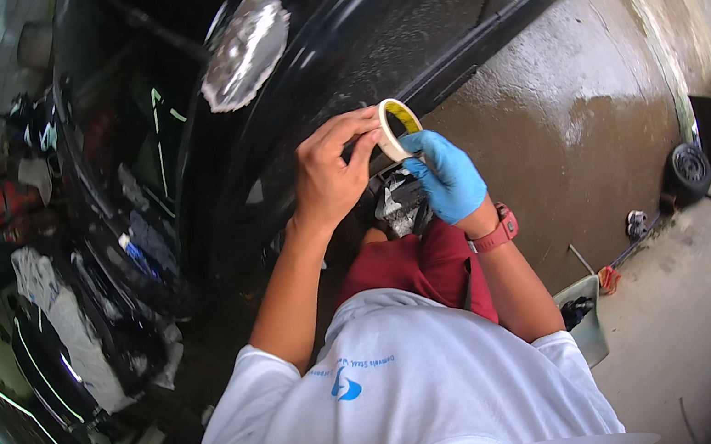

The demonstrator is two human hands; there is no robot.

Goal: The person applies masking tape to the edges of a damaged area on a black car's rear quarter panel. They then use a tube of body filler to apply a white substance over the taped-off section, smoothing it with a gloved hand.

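Note:
Between my two hands is a roll of cream masking tape (387,135) with a yellow inner core, tilted so its ring opening shows. My bare left hand (334,167) has thumb and fingers closed at the roll's left edge. My right hand (449,179), in a blue glove, grips the lower right rim. Just beyond them stands a black car body panel (296,83), wet and glossy. On it is a rough silvery bare patch (247,50). Whether a strip of tape has come loose from the roll cannot be made out.
An open black car door (517,9) reaches to the far right over wet concrete. Car parts and a grey cloth (65,324) crowd the left. At right are a wheel (690,172), a pale green bin (590,338) and an orange item (608,279).

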